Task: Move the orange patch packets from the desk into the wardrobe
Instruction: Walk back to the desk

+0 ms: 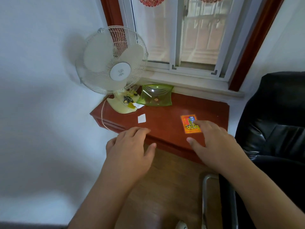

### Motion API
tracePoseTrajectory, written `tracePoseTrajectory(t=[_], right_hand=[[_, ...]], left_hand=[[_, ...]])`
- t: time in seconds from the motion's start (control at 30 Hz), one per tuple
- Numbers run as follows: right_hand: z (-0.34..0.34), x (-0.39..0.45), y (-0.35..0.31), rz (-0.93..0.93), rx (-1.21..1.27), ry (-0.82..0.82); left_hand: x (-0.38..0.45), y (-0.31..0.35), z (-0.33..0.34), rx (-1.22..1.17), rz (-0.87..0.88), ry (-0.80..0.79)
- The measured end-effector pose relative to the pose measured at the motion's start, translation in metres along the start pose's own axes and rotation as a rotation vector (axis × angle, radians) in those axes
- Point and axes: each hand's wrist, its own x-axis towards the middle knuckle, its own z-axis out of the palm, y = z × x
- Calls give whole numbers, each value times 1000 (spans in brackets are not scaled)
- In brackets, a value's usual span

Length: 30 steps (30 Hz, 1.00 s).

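An orange patch packet (189,123) with blue and yellow print lies flat on the red-brown desk (165,119), right of centre. My right hand (212,141) is spread over the desk, its fingertips resting on the packet's lower right corner, thumb apart and holding nothing. My left hand (130,146) hovers open at the desk's front edge, fingers just over the rim, well to the left of the packet. No wardrobe is in view.
A white table fan (112,66) stands at the desk's back left, its cord hanging over the edge. A green glass dish (155,97) sits beside it, a small white paper square (142,118) in front. A black leather chair (272,116) stands close on the right, a window behind.
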Motion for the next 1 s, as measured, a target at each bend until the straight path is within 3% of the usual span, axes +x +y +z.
tracePoseTrajectory(t=[0.47, 0.8, 1.0], right_hand=[[-14, 91, 41, 266, 26, 52], [-4, 186, 8, 459, 26, 98], [23, 219, -2, 546, 60, 43]], left_hand=[[153, 35, 23, 19, 237, -30], [294, 8, 17, 41, 431, -51], [348, -11, 30, 67, 481, -106]])
